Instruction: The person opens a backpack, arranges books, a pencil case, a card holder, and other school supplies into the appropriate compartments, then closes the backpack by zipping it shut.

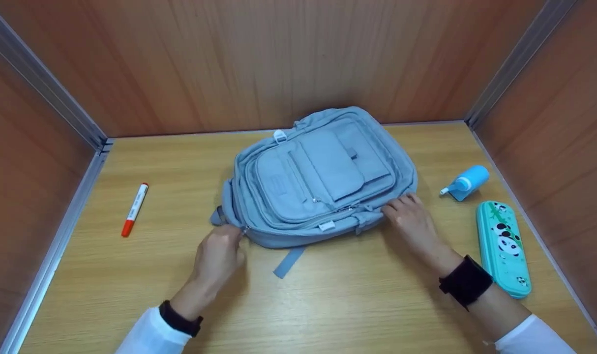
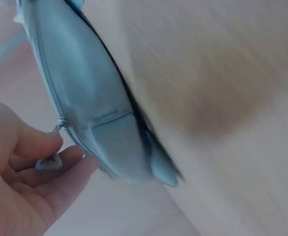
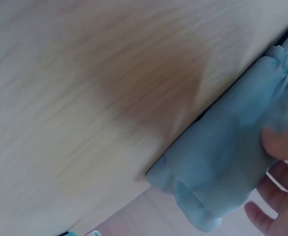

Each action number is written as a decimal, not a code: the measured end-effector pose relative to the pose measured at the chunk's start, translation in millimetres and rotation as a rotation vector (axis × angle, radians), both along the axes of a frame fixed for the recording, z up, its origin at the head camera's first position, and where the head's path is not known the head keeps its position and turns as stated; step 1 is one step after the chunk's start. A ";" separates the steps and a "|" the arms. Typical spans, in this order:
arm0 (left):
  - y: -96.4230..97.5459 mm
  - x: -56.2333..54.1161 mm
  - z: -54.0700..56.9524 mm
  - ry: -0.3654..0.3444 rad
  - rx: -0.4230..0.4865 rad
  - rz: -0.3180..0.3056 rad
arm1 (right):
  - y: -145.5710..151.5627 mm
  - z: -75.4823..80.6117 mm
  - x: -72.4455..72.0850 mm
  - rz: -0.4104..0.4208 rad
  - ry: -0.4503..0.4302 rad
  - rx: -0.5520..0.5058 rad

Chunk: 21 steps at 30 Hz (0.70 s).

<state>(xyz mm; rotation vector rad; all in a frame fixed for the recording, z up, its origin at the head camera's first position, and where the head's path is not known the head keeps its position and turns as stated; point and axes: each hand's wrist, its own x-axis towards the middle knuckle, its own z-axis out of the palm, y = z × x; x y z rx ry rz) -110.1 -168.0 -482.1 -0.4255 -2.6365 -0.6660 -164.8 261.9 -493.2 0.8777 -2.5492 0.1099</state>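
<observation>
A light blue-grey backpack (image 1: pixel 323 167) lies on its back on the table, its front pockets facing up. At its near left corner my left hand (image 1: pixel 219 250) pinches a zipper pull (image 2: pixel 49 162) between thumb and fingers. The zipper's slider sits on the seam along the bag's side in the left wrist view. Over at the bag's near right corner, my right hand (image 1: pixel 410 221) grips the fabric. The right wrist view has the thumb (image 3: pixel 276 142) on the side panel and the other fingers curled at the edge.
A red-and-white marker (image 1: pixel 134 210) lies on the left. To the right are a small blue bottle (image 1: pixel 468 182) with a white nozzle and a turquoise pencil case (image 1: pixel 503 250) with panda pictures. A grey strap (image 1: pixel 288 263) pokes out under the bag. Wooden panels (image 1: pixel 279 64) border the table.
</observation>
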 end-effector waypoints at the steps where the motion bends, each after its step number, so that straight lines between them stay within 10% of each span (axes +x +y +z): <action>1: 4.1 4.6 0.9 -0.007 0.009 -0.021 | -1.3 -0.7 -1.6 -0.023 0.008 -0.005; 8: 34.8 27.7 3.4 -0.074 0.067 -0.199 | -11.2 -7.8 -10.7 -0.211 -0.063 0.014; 21: 83.5 52.2 -5.5 -0.112 0.106 -0.402 | -7.7 -5.9 -49.8 -0.258 -0.209 0.053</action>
